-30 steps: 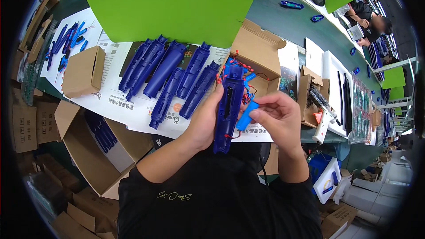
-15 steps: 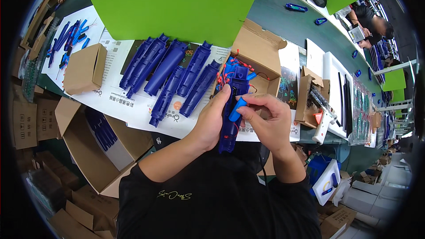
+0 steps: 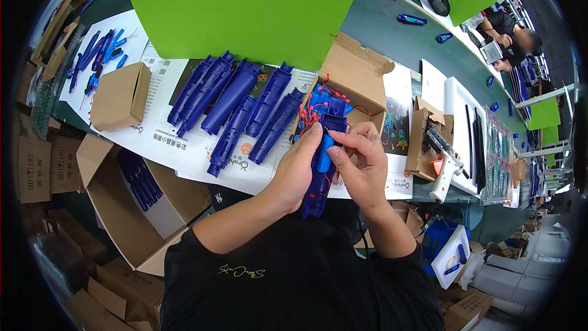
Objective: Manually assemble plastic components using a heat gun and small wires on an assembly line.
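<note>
My left hand (image 3: 293, 173) is wrapped round a long dark blue plastic half-shell (image 3: 315, 203), its hollow side facing up. Between the thumb and fingers of my right hand (image 3: 364, 168) is a bright blue cylindrical battery (image 3: 324, 158), lined up lengthwise with the shell and set against its hollow. Thin red wire shows along the shell below the battery. Just beyond my hands, several blue batteries with red-tipped leads (image 3: 318, 99) fill part of an open cardboard box (image 3: 354, 64). Several more dark blue shells (image 3: 240, 97) lie side by side to the left.
A green panel (image 3: 239, 12) stands at the back. On the right are a glue gun (image 3: 446, 178) and a small carton (image 3: 419, 147). A closed box (image 3: 120, 97) sits at left; below it, an open carton (image 3: 110, 208) holds shells. A person (image 3: 505, 37) works far right.
The battery, held tilted across the shell before, now lies along it, lower in the hollow. My right fingers have moved slightly left, closer to my left thumb.
</note>
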Action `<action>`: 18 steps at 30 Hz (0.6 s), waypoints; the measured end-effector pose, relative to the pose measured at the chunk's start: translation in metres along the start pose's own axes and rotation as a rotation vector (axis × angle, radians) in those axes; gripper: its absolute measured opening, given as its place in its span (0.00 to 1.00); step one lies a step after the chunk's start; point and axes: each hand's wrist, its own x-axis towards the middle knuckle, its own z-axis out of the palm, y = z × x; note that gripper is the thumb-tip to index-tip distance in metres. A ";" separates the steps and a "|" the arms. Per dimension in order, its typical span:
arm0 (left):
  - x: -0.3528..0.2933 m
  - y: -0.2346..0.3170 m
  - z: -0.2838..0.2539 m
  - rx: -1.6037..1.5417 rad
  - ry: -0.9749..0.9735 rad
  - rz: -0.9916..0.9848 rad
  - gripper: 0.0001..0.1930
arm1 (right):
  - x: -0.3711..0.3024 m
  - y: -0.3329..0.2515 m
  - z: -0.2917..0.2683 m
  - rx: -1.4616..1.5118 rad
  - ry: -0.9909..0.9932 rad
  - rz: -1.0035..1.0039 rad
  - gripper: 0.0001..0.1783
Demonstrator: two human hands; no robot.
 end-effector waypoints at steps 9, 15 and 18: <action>0.000 0.000 0.001 0.180 -0.057 0.106 0.16 | 0.010 -0.018 -0.017 -0.705 -0.143 -0.438 0.14; -0.010 0.016 -0.015 0.430 -0.175 0.334 0.15 | -0.002 -0.015 -0.061 -0.231 0.116 -0.193 0.12; -0.020 0.036 -0.012 0.486 -0.097 0.458 0.22 | -0.012 -0.014 -0.105 -0.151 -0.029 0.101 0.15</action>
